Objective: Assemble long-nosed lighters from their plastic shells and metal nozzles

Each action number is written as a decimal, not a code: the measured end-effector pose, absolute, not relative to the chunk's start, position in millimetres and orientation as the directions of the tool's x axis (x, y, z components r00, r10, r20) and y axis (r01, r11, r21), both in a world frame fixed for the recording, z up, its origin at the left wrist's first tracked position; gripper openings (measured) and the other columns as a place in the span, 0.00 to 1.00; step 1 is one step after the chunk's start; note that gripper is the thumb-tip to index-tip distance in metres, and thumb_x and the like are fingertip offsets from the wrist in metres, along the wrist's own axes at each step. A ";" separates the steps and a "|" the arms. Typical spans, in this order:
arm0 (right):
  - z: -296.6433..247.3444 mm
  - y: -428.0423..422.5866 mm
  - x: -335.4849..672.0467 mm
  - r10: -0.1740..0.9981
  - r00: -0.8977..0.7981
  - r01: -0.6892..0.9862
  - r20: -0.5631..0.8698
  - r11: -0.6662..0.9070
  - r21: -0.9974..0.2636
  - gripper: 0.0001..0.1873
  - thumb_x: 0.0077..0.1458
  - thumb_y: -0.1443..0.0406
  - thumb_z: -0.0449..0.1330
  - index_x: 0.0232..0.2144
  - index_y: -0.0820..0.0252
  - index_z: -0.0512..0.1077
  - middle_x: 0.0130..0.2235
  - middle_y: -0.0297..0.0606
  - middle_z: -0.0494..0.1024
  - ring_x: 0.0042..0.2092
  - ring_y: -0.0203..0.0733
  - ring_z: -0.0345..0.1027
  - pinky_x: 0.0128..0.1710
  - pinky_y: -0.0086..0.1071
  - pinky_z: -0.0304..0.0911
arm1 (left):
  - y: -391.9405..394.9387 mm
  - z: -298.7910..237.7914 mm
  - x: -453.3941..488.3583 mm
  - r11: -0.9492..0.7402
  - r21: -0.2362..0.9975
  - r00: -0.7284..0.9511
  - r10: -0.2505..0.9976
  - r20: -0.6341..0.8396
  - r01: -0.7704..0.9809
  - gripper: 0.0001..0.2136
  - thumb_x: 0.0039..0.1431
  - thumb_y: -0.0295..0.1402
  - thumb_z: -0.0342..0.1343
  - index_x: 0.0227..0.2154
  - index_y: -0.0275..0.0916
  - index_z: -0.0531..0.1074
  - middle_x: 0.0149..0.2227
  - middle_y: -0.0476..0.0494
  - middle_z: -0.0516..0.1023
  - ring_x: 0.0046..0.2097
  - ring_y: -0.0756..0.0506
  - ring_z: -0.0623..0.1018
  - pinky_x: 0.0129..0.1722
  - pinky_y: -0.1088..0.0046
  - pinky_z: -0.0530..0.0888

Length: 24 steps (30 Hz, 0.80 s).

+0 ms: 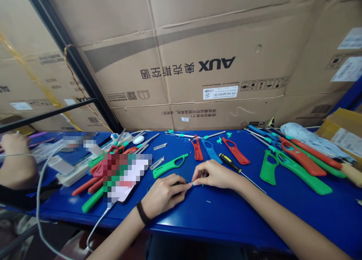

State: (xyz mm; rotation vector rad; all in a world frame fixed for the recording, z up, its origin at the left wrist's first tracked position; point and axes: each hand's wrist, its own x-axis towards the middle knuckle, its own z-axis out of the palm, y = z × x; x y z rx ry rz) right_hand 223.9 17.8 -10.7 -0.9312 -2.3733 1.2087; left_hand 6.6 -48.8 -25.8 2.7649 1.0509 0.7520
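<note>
My left hand [165, 194] and my right hand [212, 174] meet over the blue table [226, 214], both pinched on a small thin part [192, 183] held between their fingertips; what it is I cannot make out. A black band sits on my left wrist. A green lighter shell [169, 165] lies just behind my left hand. A black-and-yellow screwdriver [236, 168] lies beside my right hand.
Red, blue and green lighter shells [210, 150] and metal tubes lie across the table's back. Assembled long lighters [299, 160] pile at the right. A phone with a white cable [124, 180] lies left. Cardboard boxes [198, 63] wall the back. Another person's hand [14, 145] is far left.
</note>
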 end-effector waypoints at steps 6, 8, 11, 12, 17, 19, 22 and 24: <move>-9.4 17.7 226.3 0.674 -0.735 0.363 0.070 0.480 -0.799 0.11 0.51 0.59 0.62 0.30 0.61 0.78 0.29 0.36 0.78 0.30 0.37 0.69 0.30 0.27 0.61 | -47.7 -25.6 6.0 -0.768 0.235 0.653 0.633 0.416 0.595 0.11 0.62 0.27 0.51 0.42 0.40 0.76 0.39 0.44 0.78 0.38 0.48 0.77 0.38 0.74 0.74; -9.7 17.9 224.9 0.715 -0.697 0.411 0.050 0.456 -0.790 0.12 0.51 0.58 0.62 0.30 0.62 0.78 0.27 0.36 0.77 0.29 0.37 0.67 0.27 0.27 0.58 | -47.1 -26.1 5.5 -0.771 0.237 0.654 0.630 0.419 0.591 0.11 0.62 0.27 0.51 0.43 0.40 0.75 0.39 0.44 0.78 0.38 0.48 0.77 0.38 0.74 0.74; -12.8 19.2 221.6 0.728 -0.686 0.438 0.013 0.427 -0.791 0.11 0.49 0.59 0.64 0.29 0.63 0.78 0.27 0.36 0.77 0.28 0.36 0.65 0.26 0.27 0.56 | -47.1 -27.2 5.3 -0.775 0.235 0.654 0.625 0.425 0.587 0.11 0.61 0.27 0.52 0.43 0.40 0.76 0.39 0.43 0.78 0.38 0.48 0.77 0.38 0.74 0.75; -14.1 19.8 220.6 0.726 -0.688 0.438 -0.004 0.411 -0.800 0.11 0.48 0.59 0.64 0.29 0.63 0.78 0.27 0.36 0.77 0.28 0.36 0.65 0.27 0.27 0.56 | -47.3 -27.3 5.4 -0.775 0.235 0.653 0.625 0.427 0.587 0.11 0.61 0.27 0.52 0.43 0.40 0.76 0.39 0.43 0.78 0.38 0.48 0.77 0.38 0.74 0.75; -14.8 17.1 220.4 0.746 -0.665 0.459 -0.022 0.386 -0.800 0.08 0.48 0.62 0.65 0.29 0.62 0.79 0.29 0.36 0.78 0.30 0.37 0.67 0.29 0.28 0.59 | -48.0 -26.3 6.6 -0.763 0.239 0.636 0.637 0.435 0.601 0.11 0.61 0.27 0.51 0.42 0.41 0.76 0.38 0.44 0.78 0.37 0.48 0.78 0.37 0.74 0.75; -11.7 11.4 223.0 0.713 -0.696 0.453 0.086 0.529 -0.718 0.06 0.52 0.63 0.63 0.31 0.59 0.78 0.33 0.36 0.79 0.35 0.39 0.69 0.36 0.30 0.61 | -47.4 -26.0 6.4 -0.754 0.238 0.625 0.646 0.439 0.612 0.11 0.61 0.27 0.51 0.42 0.41 0.76 0.38 0.43 0.78 0.37 0.48 0.78 0.37 0.74 0.75; -7.3 0.1 227.5 0.606 -0.764 0.468 0.220 0.756 -0.457 0.09 0.58 0.67 0.57 0.36 0.57 0.77 0.36 0.37 0.79 0.41 0.41 0.70 0.44 0.34 0.60 | -45.8 -26.0 5.6 -0.756 0.237 0.629 0.643 0.437 0.610 0.10 0.61 0.27 0.51 0.41 0.41 0.76 0.38 0.43 0.78 0.37 0.48 0.78 0.37 0.74 0.75; -6.3 -6.7 229.2 0.549 -0.803 0.475 0.232 0.825 -0.306 0.11 0.59 0.70 0.54 0.40 0.58 0.76 0.39 0.39 0.79 0.43 0.42 0.70 0.46 0.37 0.59 | -44.5 -26.3 5.1 -0.762 0.244 0.636 0.640 0.432 0.601 0.10 0.61 0.27 0.51 0.41 0.41 0.76 0.38 0.43 0.78 0.38 0.48 0.78 0.38 0.74 0.75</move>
